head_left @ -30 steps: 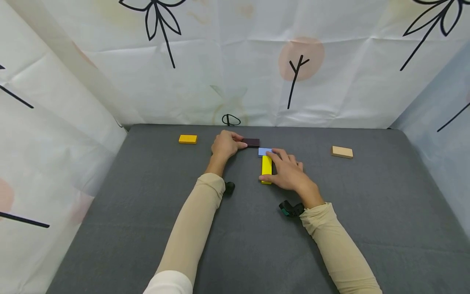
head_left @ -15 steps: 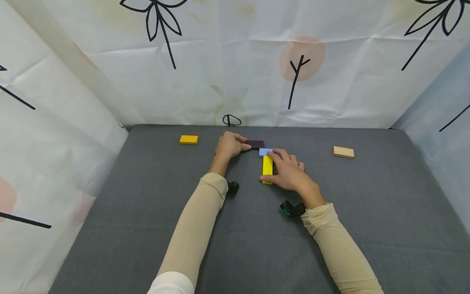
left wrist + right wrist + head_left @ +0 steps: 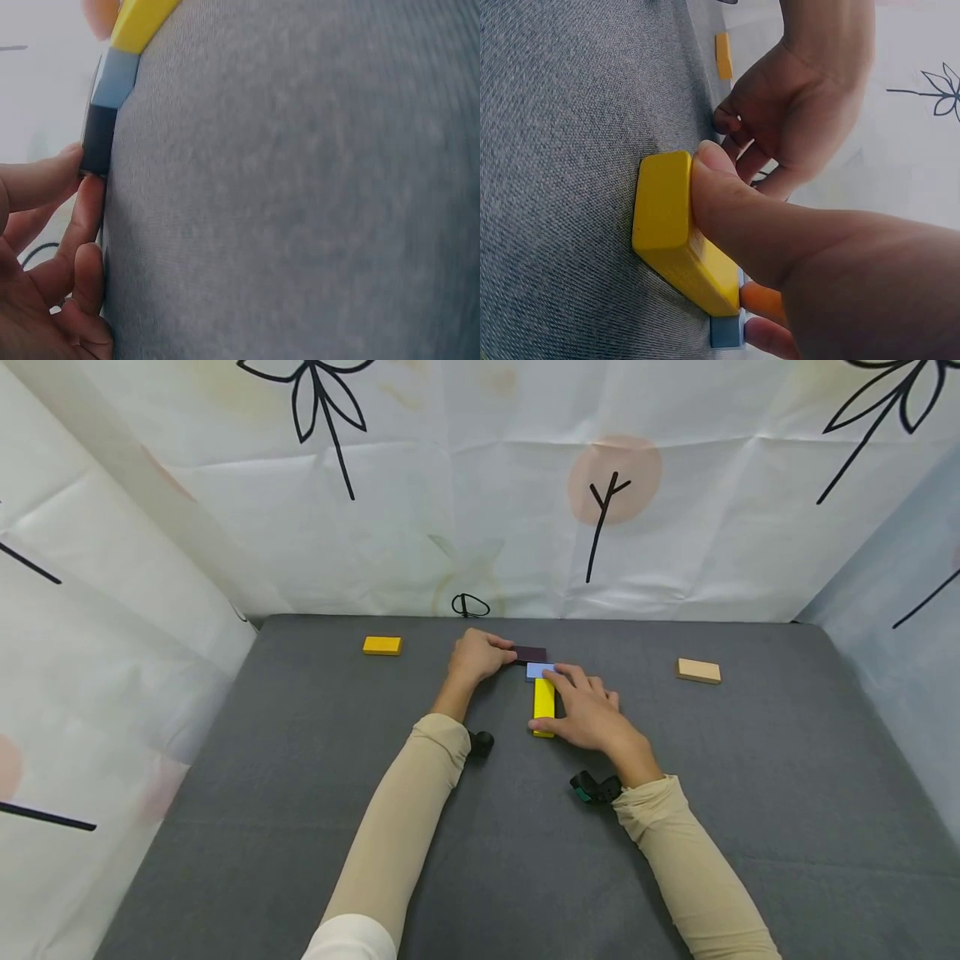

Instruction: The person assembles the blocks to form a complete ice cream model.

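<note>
My left hand (image 3: 477, 657) pinches the left end of a dark purple-brown wooden block (image 3: 532, 654) lying flat near the table's back. In the left wrist view that block meets a light blue block (image 3: 115, 78), whose other end adjoins a yellow block (image 3: 144, 22). From the head, the yellow block (image 3: 543, 702) runs toward me below the light blue block (image 3: 536, 671). My right hand (image 3: 594, 714) rests over these two, fingers spread. Its thumb (image 3: 724, 180) presses on the yellow block near its front end, and the index finger touches the blue block.
A golden-yellow block (image 3: 382, 646) lies at the back left and a tan block (image 3: 698, 671) at the right. Grey cloth covers the table (image 3: 525, 860). White printed curtains (image 3: 510, 527) hang behind it and along the sides.
My left hand has slid the dark block rightward, and its right part now sits behind the blue block. My right hand has stayed on the yellow and blue blocks.
</note>
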The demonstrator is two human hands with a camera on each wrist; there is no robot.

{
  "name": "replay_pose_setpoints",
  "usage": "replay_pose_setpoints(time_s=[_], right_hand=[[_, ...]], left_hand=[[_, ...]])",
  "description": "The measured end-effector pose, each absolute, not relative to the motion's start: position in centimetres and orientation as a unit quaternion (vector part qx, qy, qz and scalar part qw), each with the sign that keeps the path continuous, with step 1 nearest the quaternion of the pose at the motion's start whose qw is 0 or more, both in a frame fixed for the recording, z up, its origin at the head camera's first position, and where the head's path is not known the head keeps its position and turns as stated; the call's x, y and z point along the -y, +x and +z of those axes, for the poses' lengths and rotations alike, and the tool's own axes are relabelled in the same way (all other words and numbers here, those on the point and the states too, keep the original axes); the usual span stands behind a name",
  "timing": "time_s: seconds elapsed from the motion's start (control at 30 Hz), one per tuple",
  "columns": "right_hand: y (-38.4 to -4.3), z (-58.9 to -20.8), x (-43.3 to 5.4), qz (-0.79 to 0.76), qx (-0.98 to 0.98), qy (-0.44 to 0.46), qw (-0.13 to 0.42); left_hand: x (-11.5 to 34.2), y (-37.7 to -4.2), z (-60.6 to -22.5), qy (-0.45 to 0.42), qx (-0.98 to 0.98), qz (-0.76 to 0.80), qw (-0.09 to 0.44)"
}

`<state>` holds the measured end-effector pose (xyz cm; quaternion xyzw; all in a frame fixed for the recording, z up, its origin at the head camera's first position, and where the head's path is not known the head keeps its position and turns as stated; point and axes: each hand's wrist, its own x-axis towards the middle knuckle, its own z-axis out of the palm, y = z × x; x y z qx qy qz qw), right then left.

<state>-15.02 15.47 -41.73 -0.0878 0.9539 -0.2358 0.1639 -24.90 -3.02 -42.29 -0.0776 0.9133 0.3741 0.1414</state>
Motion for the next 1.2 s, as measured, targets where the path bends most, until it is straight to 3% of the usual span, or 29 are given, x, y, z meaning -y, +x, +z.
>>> replay_pose_setpoints(time_s=[1.2], right_hand=[[-15.1, -41.4, -15.5, -0.233, -0.951, -0.083, 0.186]], left_hand=[[-0.3, -24.4, -41.7, -0.054, -0.944, 0.305, 0.118]])
